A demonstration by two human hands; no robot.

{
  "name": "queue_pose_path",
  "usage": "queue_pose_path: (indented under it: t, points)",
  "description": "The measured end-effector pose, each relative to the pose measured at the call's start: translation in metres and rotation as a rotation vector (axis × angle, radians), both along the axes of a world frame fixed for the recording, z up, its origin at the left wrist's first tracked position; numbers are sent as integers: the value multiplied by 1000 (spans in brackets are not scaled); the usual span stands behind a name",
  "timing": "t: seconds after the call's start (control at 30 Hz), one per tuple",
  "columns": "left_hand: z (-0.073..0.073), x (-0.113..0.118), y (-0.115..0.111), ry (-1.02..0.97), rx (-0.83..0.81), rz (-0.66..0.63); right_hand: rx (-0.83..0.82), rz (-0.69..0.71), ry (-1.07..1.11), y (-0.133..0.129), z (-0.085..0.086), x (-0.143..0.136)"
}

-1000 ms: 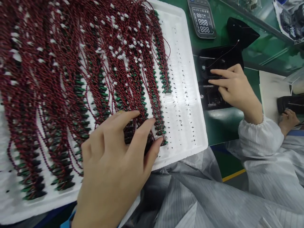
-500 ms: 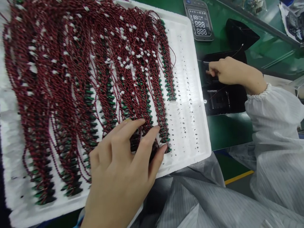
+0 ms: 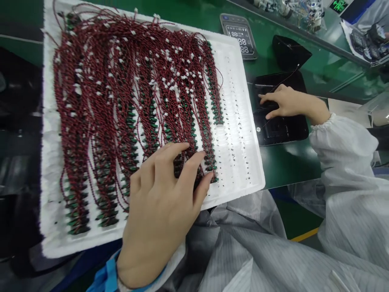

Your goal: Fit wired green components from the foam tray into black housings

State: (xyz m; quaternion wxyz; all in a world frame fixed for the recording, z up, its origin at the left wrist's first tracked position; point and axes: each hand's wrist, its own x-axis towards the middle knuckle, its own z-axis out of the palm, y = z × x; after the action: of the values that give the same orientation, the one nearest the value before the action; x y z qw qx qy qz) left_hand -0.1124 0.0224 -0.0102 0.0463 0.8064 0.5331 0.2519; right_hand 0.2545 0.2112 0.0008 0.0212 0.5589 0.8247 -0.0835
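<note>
My left hand (image 3: pixel 164 194) rests palm down over the near part of a white foam tray (image 3: pixel 240 174). Its fingers are spread on twisted red-and-black wires (image 3: pixel 100 105) with small white connectors, which run from rows of small green boards (image 3: pixel 217 115) standing in the tray. To the right, my right hand (image 3: pixel 282 101) is over a black plastic housing (image 3: pixel 294 132), its index finger and thumb apart near the left side. A thin wire with a white tip (image 3: pixel 298 65) rises from the housing behind that hand. Whatever lies under the fingers is hidden.
Beyond the tray lies a grey panel with a digit display (image 3: pixel 240 36). A black wedge-shaped part (image 3: pixel 288 52) stands behind the housing on the green table (image 3: pixel 291 162). Further back, a shelf edge holds electronic parts (image 3: pixel 306 14). Dark objects (image 3: pixel 18 134) sit left of the tray.
The fingers of my right hand, earlier curled together, have opened with the thumb lower. My left hand stays on the wires. The view has shifted, showing more left of the tray.
</note>
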Motion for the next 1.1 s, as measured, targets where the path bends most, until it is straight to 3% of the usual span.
queue_pose_path:
  t: [0.1,0.37,0.63,0.93,1.1]
  points:
    - [-1,0,2,23,20,1,-76,93,-49,-4,-8,-3]
    - [-4,-2,6,110,135,-32,-33,106,-101,-14,-16,-9]
    - [-2,-2,5,206,127,-40,-97,82,-31,-31,-13,28]
    - [-4,-3,7,238,217,-64,55,71,-92,-75,-15,58]
    - [-5,-3,10,234,270,-78,117,2,-143,-81,-14,77]
